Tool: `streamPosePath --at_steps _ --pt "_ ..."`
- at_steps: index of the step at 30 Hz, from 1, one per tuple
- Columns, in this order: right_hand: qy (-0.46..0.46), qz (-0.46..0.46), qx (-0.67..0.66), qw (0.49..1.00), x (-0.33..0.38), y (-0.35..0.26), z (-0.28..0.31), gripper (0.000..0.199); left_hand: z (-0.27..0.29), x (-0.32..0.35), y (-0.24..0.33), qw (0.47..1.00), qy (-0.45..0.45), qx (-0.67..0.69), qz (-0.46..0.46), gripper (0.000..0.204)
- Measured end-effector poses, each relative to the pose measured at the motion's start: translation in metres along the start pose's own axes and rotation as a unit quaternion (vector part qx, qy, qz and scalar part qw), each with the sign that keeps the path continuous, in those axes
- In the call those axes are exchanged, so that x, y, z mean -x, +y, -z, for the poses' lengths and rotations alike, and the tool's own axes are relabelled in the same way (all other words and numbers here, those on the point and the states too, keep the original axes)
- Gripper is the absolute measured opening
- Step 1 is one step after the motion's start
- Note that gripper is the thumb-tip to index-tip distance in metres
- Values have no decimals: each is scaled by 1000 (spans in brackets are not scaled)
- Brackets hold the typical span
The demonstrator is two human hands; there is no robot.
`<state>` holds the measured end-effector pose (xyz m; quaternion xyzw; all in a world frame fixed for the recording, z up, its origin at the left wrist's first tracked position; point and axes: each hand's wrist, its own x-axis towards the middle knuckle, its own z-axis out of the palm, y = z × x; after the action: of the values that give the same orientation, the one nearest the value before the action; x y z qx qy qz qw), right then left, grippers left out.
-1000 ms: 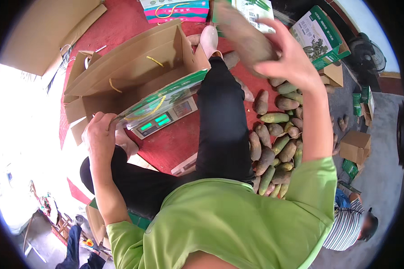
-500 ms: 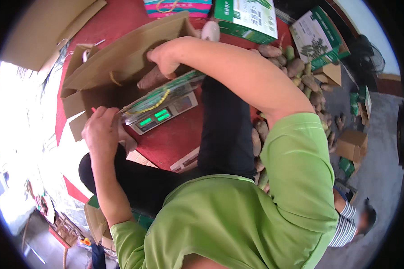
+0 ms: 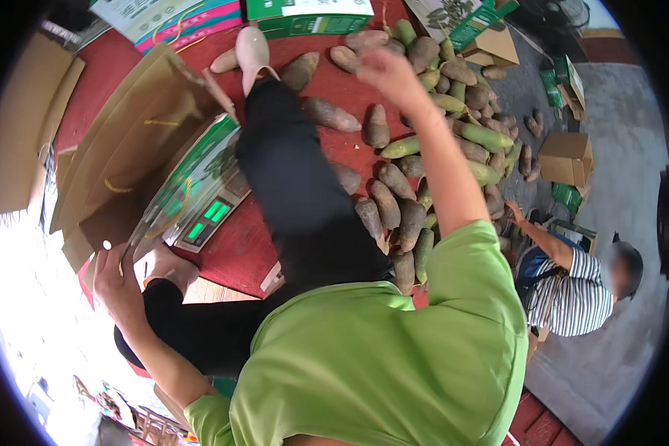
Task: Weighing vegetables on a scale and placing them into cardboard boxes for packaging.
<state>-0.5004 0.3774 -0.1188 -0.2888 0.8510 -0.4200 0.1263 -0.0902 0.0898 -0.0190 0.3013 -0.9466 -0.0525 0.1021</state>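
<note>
My left hand (image 3: 115,286) is at the near corner of an open cardboard carton (image 3: 137,119), its fingers pinched together; what they hold is hidden. The carton has a green printed side and yellow cord handles, and it sits on a digital scale (image 3: 212,223) with lit green digits. My right hand (image 3: 390,74) reaches out over the far side of a spread of long root vegetables, brown-grey ones (image 3: 385,204) and green ones (image 3: 483,135). Motion blurs its fingers, so I cannot make out whether they grip anything. Several single brown roots (image 3: 331,114) lie on the red mat (image 3: 227,260) by my leg.
My legs in black trousers and pale shoes (image 3: 253,52) straddle the scale. Printed boxes (image 3: 308,16) stand at the far edge, with brown cartons (image 3: 565,157) on the grey floor at right. A co-worker in a striped shirt (image 3: 572,297) reaches toward the pile from the right.
My right hand has left the carton and swung right to the roots. My left hand stays at the carton's corner. The view has shifted right, showing more of the pile and the co-worker.
</note>
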Motion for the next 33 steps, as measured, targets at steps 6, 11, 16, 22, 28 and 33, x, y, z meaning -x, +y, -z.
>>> streamPosePath --at_steps 6,11,16,22,28,33 --pt "-98 -307 29 946 113 175 -48 36 -7 9 -26 998 -33 21 58 16" --pt "-2 -398 96 912 116 181 -65 51 0 7 -18 994 -40 20 102 15" --pt "-10 -451 259 854 85 227 -69 72 3 -9 11 997 -17 46 66 9" --pt "-50 -495 250 831 66 210 -82 84 4 -10 10 992 -30 30 115 10" --pt "10 -494 192 848 76 250 -103 90 6 -6 2 995 -14 29 94 10" --pt "28 -528 -42 848 76 248 -78 75 5 -8 -2 996 -21 36 74 12"
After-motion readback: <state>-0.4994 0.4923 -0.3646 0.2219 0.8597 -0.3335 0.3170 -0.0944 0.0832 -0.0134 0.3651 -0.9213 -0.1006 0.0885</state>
